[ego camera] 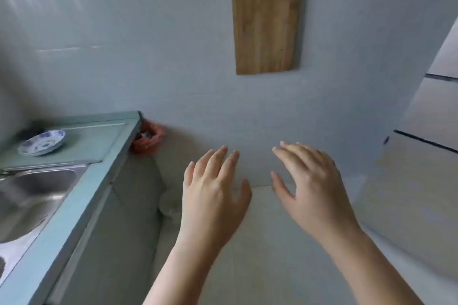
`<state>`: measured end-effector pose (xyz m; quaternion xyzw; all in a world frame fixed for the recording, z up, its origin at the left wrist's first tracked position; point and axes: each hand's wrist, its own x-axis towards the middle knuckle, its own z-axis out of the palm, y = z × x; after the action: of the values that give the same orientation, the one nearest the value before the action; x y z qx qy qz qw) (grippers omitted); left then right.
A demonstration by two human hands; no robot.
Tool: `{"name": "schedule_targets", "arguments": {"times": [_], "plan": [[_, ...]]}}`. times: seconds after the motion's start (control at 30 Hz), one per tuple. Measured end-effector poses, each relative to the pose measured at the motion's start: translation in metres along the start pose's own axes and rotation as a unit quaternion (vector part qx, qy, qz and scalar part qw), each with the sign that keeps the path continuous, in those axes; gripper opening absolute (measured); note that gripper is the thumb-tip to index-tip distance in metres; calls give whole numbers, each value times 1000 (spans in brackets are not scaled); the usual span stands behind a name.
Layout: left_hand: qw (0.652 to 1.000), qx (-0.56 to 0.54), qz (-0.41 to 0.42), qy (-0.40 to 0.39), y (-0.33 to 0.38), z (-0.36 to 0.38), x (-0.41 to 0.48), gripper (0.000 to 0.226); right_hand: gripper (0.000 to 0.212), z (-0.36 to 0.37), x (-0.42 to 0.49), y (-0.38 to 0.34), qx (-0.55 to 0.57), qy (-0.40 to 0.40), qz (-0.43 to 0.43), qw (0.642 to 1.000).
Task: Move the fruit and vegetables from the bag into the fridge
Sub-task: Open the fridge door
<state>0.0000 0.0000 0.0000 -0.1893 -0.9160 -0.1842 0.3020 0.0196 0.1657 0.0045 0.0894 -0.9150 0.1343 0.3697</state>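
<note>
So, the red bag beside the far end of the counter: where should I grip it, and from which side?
Grip the red bag by its bunched top, where the rim seems to form loops, though blur hides detail. Come from the right and front: the counter closes off its left and the wall its back. The left hand and right hand are both open and free.

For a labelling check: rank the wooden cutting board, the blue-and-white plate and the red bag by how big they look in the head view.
1. Largest by far: the wooden cutting board.
2. Unranked: the blue-and-white plate and the red bag look about alike, and the counter edge hides part of the bag.
</note>
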Motion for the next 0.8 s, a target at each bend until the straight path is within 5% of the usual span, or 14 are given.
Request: {"name": "schedule_targets", "arguments": {"times": [0.4, 0.8], "plan": [[983, -149, 105, 9, 10, 128, 151, 48, 42, 49, 83, 100, -127, 60, 132, 981], [953, -230, 186, -63, 72, 238, 246, 48, 42, 57, 115, 221, -212, 77, 221, 949]]}}
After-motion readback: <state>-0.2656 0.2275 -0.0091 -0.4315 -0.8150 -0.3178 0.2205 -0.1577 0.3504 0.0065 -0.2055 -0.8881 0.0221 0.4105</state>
